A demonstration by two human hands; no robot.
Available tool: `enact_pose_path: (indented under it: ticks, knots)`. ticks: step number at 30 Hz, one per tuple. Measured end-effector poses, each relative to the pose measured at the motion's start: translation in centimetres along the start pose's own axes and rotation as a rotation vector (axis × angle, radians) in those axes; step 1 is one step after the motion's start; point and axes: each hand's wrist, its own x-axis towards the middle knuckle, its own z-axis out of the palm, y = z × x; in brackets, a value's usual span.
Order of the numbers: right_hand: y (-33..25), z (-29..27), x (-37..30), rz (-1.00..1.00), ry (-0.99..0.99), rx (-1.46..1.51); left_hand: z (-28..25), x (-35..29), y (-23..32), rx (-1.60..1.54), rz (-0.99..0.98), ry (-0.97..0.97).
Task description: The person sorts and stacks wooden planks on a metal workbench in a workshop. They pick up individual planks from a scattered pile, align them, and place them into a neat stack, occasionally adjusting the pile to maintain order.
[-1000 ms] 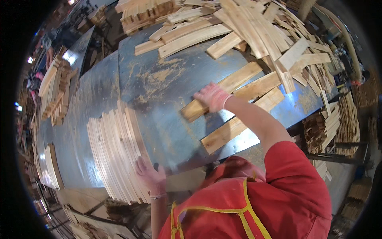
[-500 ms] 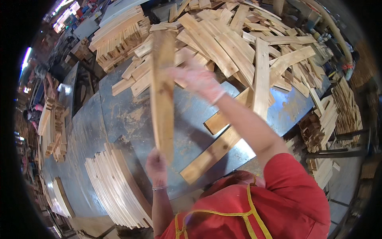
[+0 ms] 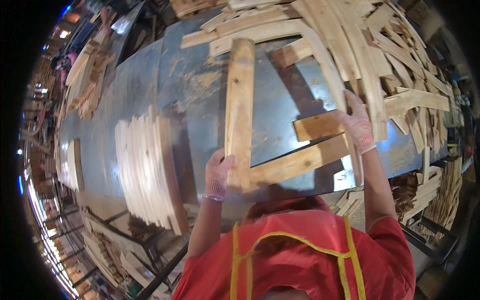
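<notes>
Both my hands wear thin, pale pink gloves. My left hand (image 3: 217, 175) is closed around the near end of a flat wooden board (image 3: 240, 95), which points away from me over the metal-topped table (image 3: 200, 115). My right hand (image 3: 358, 122) grips the edge of a long, light wooden plank (image 3: 325, 57) that runs from the heap toward me. Between the hands lie a short brown board (image 3: 316, 126) and a longer board (image 3: 300, 161), whose left end meets the held board. My right fingertips are partly hidden behind the plank.
A heap of loose planks (image 3: 395, 65) covers the far right of the table. To the left stands a neat row of light, curved slats (image 3: 145, 165), with a smaller bundle (image 3: 75, 165) beyond it. More wood stacks (image 3: 425, 195) stand below the table's right end.
My right hand has left the far part of the board and moved right onto the light plank. The board in my left hand is lower over the table. The whole view has shifted.
</notes>
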Motion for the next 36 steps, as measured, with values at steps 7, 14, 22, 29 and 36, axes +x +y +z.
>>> enact_pose_path:
  ticks: [7,14,22,29,36]
  knots:
    - [-20.8,18.2,-6.9,0.385,-0.621,0.344,-8.2,-4.8,4.5,-0.285,0.304,0.226]
    - [-32.6,34.8,-15.3,0.408,-1.167,0.778,-17.2,-11.9,3.3,-0.256,0.305,0.305]
    - [-27.0,21.2,-15.5,0.540,-0.985,1.791,-10.5,-7.9,2.3,-0.215,0.435,0.038]
    - [-9.5,-1.2,-18.5,0.391,0.103,1.520,9.8,-4.0,0.8,1.337,1.062,-0.243]
    - [16.1,-21.7,-34.0,0.557,1.153,1.152,23.6,-5.4,-4.1,1.615,0.519,-0.262]
